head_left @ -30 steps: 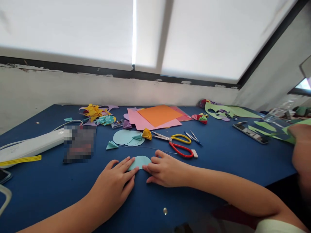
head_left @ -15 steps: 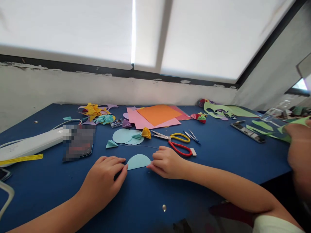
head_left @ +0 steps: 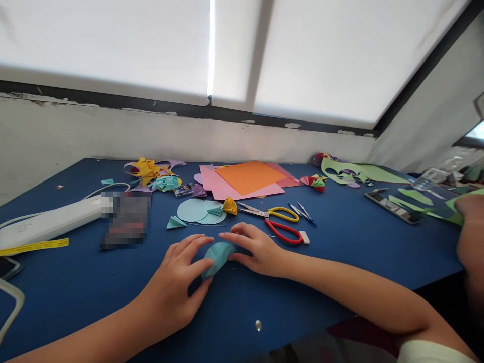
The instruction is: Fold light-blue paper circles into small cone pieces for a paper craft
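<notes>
Blue paper (head_left: 220, 253) sits, creased, left of the scissors (head_left: 262, 213) and nearer the viewer. Left hand (head_left: 170, 285) pinches its near end; right hand (head_left: 262, 252) is half open at the far end, contact unclear. Judged step: folding; next move calls for aligned edges, light fingertip pressure.

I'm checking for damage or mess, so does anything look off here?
Pale, ragged patches mark the dark window frame, like chipped paint. The scissors lie open on the table. A shiny spot nearer the person is unclear.
</notes>
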{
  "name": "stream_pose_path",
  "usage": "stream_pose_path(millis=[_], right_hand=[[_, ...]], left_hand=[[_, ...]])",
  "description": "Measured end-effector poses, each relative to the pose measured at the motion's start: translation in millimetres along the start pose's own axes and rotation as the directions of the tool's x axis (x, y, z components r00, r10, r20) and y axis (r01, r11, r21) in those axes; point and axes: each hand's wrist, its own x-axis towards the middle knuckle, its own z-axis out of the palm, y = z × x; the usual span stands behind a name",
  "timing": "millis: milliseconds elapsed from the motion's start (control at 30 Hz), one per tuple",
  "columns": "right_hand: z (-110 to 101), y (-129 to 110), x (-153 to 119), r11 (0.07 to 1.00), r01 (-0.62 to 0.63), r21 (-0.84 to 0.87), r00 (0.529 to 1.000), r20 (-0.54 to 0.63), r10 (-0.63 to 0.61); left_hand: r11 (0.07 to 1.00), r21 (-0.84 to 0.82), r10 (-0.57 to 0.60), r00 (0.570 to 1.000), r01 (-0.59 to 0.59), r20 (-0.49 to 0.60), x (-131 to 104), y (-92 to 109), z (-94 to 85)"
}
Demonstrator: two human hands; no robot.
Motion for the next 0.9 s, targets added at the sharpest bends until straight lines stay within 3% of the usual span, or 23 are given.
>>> stream_pose_path(millis=[100,200,267,467,667,800,900], right_hand=[[-4,-3,-1,0.972,0.152,-0.181,0.985,-0.052,-0.163],[-9,-8,-3,0.856,0.373,-0.359,0.921,0.031,-0.388],[-12,-10,-3,0.797,0.448,-0.405,0.886,0.085,-0.456],[-15,-10,-4,0.681,0.498,-0.538,0.848,0.135,-0.513],[-18,-12,-7,0.617,0.546,-0.567,0.828,0.254,-0.5],[-25,-17,-8,0.661,0.52,-0.542,0.854,0.365,-0.372],[-26,-19,-8,0.691,0.494,-0.528,0.865,0.38,-0.328]], left_hand=[[0.992,0.09,0.091,0.996,-0.09,-0.009,0,-2,2.0],[0.981,0.144,0.143,0.988,-0.133,-0.061,0,-1,1.0],[0.976,0.157,0.16,0.986,-0.153,-0.033,-1,2,-2.7],[0.965,0.165,0.175,0.971,-0.202,0.164,0,-1,-11.3],[0.953,0.208,0.203,0.974,-0.221,0.102,1,-12,-4.5],[0.943,0.223,0.237,0.968,-0.248,0.076,0,-15,-2.8],[0.926,0.244,0.277,0.958,-0.287,0.073,-1,-16,-0.9]])
